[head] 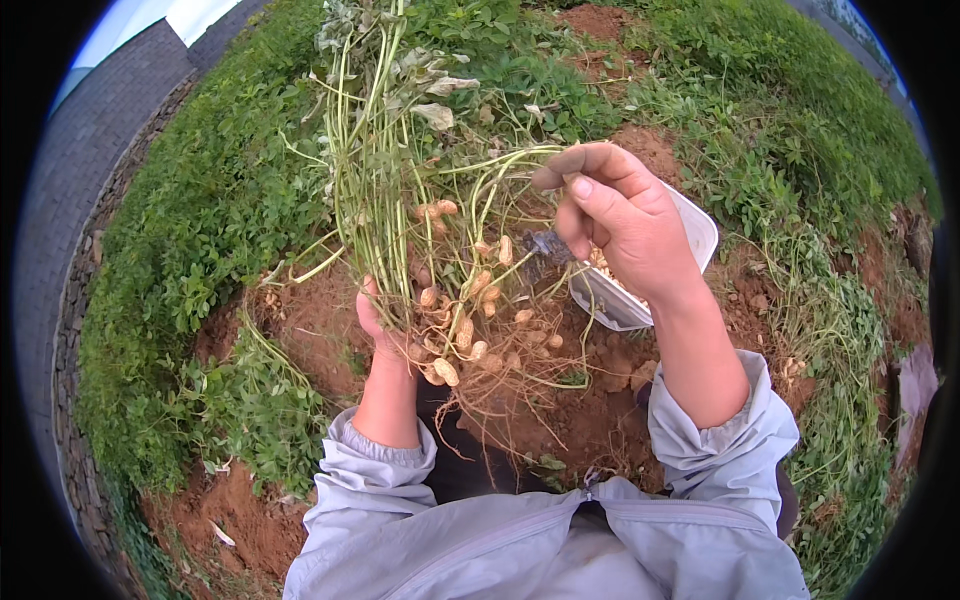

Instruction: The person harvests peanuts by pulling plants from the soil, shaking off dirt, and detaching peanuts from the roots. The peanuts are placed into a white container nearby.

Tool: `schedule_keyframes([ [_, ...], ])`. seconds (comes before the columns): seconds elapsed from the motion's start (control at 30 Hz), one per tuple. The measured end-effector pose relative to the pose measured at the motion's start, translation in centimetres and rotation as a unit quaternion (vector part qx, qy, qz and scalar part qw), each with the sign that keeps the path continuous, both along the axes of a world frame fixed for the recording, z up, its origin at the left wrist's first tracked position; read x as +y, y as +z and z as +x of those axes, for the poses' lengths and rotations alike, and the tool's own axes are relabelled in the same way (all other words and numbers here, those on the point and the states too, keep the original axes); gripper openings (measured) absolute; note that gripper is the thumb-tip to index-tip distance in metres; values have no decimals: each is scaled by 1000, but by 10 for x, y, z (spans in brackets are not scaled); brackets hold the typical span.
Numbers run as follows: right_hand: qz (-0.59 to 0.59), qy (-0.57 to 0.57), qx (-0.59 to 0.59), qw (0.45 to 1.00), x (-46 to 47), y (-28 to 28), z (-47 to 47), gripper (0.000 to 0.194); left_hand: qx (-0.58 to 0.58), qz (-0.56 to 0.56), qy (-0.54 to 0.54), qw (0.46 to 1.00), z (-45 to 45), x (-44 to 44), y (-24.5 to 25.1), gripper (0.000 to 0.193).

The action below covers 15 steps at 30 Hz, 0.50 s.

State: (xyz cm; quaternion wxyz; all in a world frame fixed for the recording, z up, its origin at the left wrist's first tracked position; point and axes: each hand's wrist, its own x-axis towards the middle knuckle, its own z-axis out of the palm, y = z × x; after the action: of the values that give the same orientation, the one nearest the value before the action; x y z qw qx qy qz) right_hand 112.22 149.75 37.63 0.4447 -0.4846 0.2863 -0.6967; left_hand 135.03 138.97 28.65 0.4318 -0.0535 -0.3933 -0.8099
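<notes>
My left hand [380,330] grips a bunch of uprooted peanut plants [379,240] near the roots, its fingers mostly hidden behind the stems. Pale pods such as this peanut [445,371] hang among thin brown roots [502,409]. To the right, my right hand [622,214] is raised, thumb and index finger pinched on a small tan piece [571,178], too covered to identify. Long green stems run towards these fingers and pass behind them. Beneath that hand and wrist stands a white plastic container [611,306] with peanuts in it, partly covered by the hand.
Reddish-brown soil [315,322] shows beneath the plants. Leafy green plants [172,247] grow on the left, and more foliage [787,112] spreads at the upper right. Pulled stems [832,337] lie along the right side. A stone edge [79,285] borders grey paving [90,150] at far left.
</notes>
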Motion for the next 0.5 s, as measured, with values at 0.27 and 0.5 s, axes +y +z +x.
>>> schedule_keyframes([
  [0.27,67,-66,645,758,-77,-8,19,46,-50,54,26,997,17,-19,-47,60],
  [0.5,26,-88,612,785,-94,-29,16,38,-77,84,76,991,20,-20,-56,55],
])
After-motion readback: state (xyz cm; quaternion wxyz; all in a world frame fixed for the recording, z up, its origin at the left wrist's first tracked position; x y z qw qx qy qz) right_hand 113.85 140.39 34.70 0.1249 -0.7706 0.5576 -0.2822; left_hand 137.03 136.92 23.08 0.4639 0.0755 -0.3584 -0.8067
